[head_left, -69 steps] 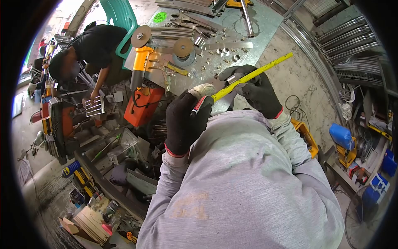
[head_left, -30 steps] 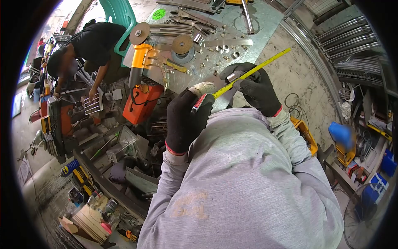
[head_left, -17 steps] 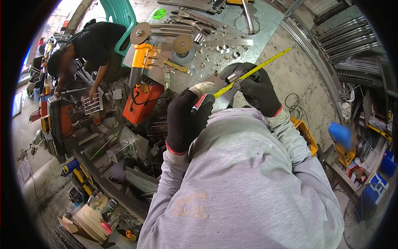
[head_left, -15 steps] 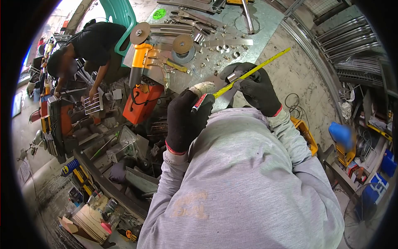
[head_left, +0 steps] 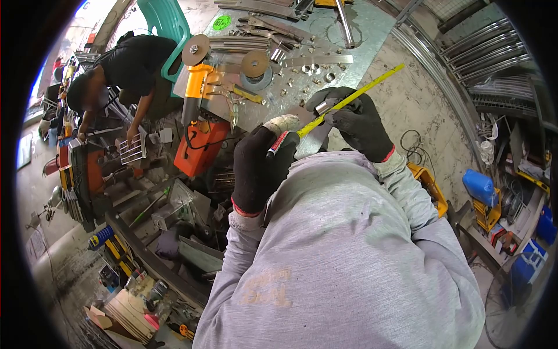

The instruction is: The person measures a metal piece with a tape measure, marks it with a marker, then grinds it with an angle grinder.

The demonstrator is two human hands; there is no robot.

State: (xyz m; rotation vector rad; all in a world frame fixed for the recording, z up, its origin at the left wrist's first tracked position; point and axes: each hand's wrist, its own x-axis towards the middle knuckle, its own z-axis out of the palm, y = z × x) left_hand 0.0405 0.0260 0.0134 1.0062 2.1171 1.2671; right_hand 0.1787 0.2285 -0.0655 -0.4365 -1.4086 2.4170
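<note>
I see left hand (head_left: 256,168) black-gloved, curled into closed fist, thumb on top, forearm in grey sleeve (head_left: 241,256) rising from elbow. Right hand (head_left: 360,125) gloved too, farther forward, fingers pinched shut, wrist bent inward. Hands near, not touching.

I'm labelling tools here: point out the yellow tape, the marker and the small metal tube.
yellow tape (head_left: 366,90), head view, bare stretch of blade toward its far end.
marker (head_left: 281,142), head view, red part of the barrel.
small metal tube (head_left: 322,107), head view, shiny side wall.
</note>
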